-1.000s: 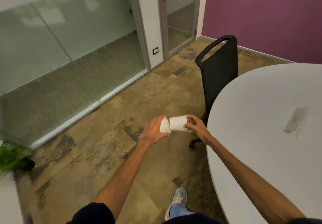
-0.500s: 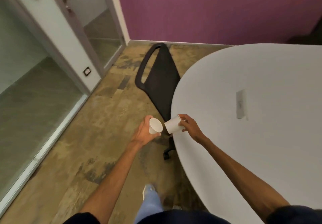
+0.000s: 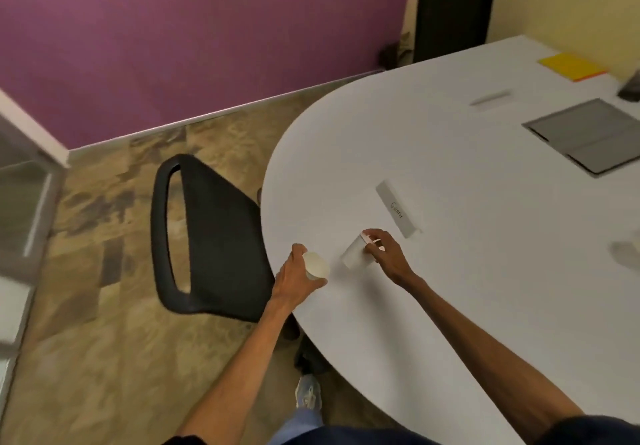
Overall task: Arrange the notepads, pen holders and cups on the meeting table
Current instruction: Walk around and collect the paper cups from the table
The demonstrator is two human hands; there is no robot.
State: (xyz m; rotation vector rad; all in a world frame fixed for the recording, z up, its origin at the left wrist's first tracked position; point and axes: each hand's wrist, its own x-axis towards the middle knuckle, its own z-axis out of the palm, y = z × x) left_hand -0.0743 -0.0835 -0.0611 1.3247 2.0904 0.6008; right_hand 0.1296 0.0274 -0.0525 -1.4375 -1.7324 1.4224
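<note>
My left hand [image 3: 294, 276] holds a white paper cup [image 3: 316, 265] at the near left edge of the white oval meeting table [image 3: 467, 254], its mouth turned towards me. My right hand [image 3: 384, 252] grips a second white paper cup [image 3: 355, 256] by its rim, tilted, its base at or just above the tabletop. A yellow notepad [image 3: 571, 66] lies at the far right of the table. Another pale cup [image 3: 628, 254], blurred, stands at the right edge of the view.
A black office chair [image 3: 207, 236] stands at the table's left end, close to my left hand. A grey name strip [image 3: 398, 212] lies beyond my right hand, a grey floor-box lid [image 3: 585, 133] farther right. Another black chair [image 3: 453, 8] is against the far wall.
I have turned right towards the table and both hands have moved over its edge. The two cups, close together a second ago, are now apart, the right one lowered towards the tabletop.
</note>
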